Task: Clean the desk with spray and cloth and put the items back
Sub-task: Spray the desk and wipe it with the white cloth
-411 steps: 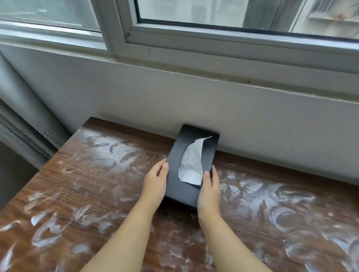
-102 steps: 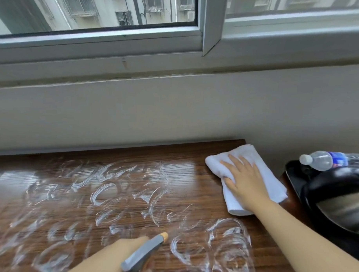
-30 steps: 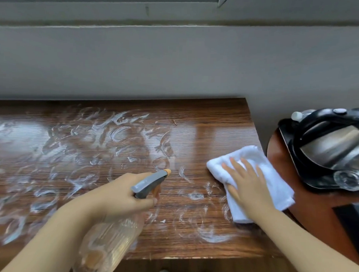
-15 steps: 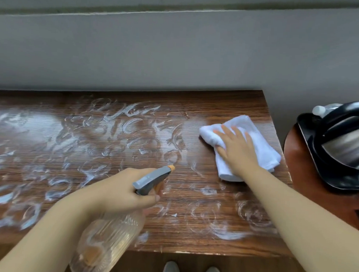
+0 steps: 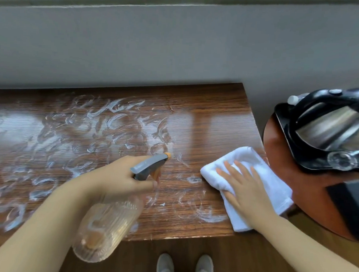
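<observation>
Left hand (image 5: 120, 178): gripping the neck of the spray bottle (image 5: 108, 221), fingers curling round it under the grey trigger head, whose orange nozzle is pointing toward 1 o'clock over the desk.
Spray bottle: clear and ribbed, hanging tilted from the hand, its base reaching past the near edge of the desk at 6 o'clock.
Right hand (image 5: 244, 189): lying flat on the cloth (image 5: 272, 179), fingers straight and slightly spread, pointing toward 11 o'clock and pressing it down.
Cloth: white and folded, sitting at the desk's 3 o'clock end, one corner hanging over the right edge.
Desk (image 5: 216, 108): dark wood grain, showing white swirled smears from 9 o'clock across to the centre; the strip at 1 o'clock is looking glossy and smear-free.
Round table (image 5: 307, 191): reddish, standing just beside the desk at 3 o'clock.
Kettle (image 5: 333, 129): steel with a black handle, sitting on a black tray (image 5: 284, 127) on the round table.
Shoes (image 5: 185, 266): grey, showing on the floor at 6 o'clock.
</observation>
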Demonstrator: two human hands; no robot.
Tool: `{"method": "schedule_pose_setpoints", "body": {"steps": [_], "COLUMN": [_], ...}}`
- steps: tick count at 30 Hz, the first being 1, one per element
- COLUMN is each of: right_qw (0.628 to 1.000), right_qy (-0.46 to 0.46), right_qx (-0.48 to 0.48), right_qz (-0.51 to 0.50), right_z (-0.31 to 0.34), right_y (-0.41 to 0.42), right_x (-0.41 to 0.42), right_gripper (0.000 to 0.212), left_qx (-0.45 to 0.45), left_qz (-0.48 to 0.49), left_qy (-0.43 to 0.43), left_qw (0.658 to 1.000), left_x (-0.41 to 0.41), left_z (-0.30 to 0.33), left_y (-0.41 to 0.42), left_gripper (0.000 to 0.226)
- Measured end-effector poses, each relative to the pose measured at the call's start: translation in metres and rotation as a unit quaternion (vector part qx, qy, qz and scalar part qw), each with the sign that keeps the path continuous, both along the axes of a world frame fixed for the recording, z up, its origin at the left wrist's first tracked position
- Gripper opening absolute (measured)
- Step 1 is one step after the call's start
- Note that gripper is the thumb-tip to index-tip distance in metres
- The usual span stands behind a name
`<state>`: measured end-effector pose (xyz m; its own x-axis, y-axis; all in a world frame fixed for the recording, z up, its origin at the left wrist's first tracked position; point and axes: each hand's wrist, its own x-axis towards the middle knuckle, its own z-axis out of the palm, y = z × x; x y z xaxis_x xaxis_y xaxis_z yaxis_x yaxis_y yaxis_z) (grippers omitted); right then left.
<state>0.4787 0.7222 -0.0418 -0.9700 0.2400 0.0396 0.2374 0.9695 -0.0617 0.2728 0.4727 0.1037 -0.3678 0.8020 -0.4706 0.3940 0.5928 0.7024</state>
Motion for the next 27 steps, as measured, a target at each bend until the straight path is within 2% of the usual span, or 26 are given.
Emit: {"method": "schedule_pose_setpoints", "body": {"steps": [1, 3, 4, 11, 12, 14, 16, 20, 23, 27], "right_qw": [1.0, 1.0, 1.0, 0.998, 0.997, 0.996, 0.993, 0.992, 0.994, 0.997], "right_qy": [-0.001, -0.009, -0.014, -0.045, -0.046, -0.033, -0.028, -0.04, -0.046, -0.016], "right_qx": [-0.001, -0.005, -0.012, -0.028, -0.031, -0.028, -0.023, -0.015, -0.014, -0.003], "right_qz": [0.008, 0.019, 0.023, -0.03, -0.046, -0.083, -0.111, -0.116, -0.101, -0.071], "right_z": [-0.001, -0.002, -0.001, 0.007, 0.008, 0.008, 0.007, 0.006, 0.002, -0.002], "right_y": [-0.011, -0.027, -0.03, 0.015, 0.027, 0.051, 0.069, 0.068, 0.055, 0.026], "right_x": [0.003, -0.004, -0.012, -0.106, -0.114, -0.12, -0.117, -0.082, -0.038, 0.002], "right_gripper": [0.056, 0.056, 0.056, 0.052, 0.052, 0.049, 0.047, 0.049, 0.059, 0.054], "left_qx": [-0.005, -0.007, -0.007, -0.034, -0.033, -0.037, -0.049, -0.044, -0.036, -0.025], "left_qz": [0.0, -0.005, -0.017, -0.041, -0.046, -0.056, -0.065, -0.063, -0.064, -0.069], "left_qy": [0.003, 0.012, 0.016, 0.01, 0.01, 0.007, 0.018, 0.025, 0.024, 0.022], "left_qw": [1.0, 1.0, 1.0, 0.999, 0.998, 0.998, 0.997, 0.997, 0.997, 0.997], "left_x": [0.0, 0.002, 0.003, 0.01, 0.012, 0.015, 0.016, 0.018, 0.019, 0.018], "left_z": [0.002, 0.004, 0.004, 0.005, 0.005, 0.002, -0.002, -0.004, -0.003, 0.0], "left_y": [0.001, 0.004, 0.005, 0.005, 0.003, 0.002, 0.001, -0.001, -0.001, 0.001], "left_gripper": [0.019, 0.002, 0.011, 0.035, 0.032, 0.006, 0.021, 0.033, 0.022, 0.014]}}
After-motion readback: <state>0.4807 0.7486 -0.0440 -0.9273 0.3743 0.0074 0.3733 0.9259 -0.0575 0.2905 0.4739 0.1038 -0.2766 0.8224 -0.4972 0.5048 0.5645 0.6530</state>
